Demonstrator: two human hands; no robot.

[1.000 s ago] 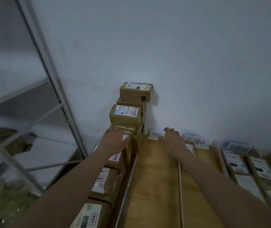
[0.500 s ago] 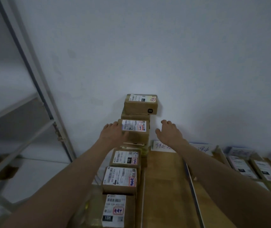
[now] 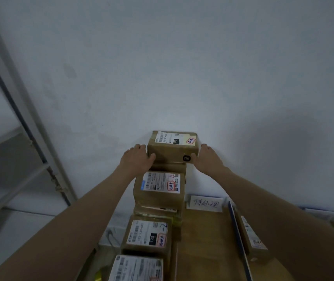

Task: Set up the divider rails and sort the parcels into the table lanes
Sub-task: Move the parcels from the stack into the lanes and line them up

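Both hands are up on the top brown cardboard parcel with a white shipping label (image 3: 173,146), which sits at the top of a stack against the white wall (image 3: 182,67). The left hand (image 3: 136,159) grips its left side, thumb hooked across the front face, and the right hand (image 3: 207,159) clamps the right side the same way, next to the black logo sticker. Below it sit more brown labelled parcels (image 3: 159,189), stepping down toward the camera. On the right is the bare wooden table lane (image 3: 206,240), a handwritten white paper sign (image 3: 204,203) at its far end and a dark thin divider rail (image 3: 238,238) along its right edge.
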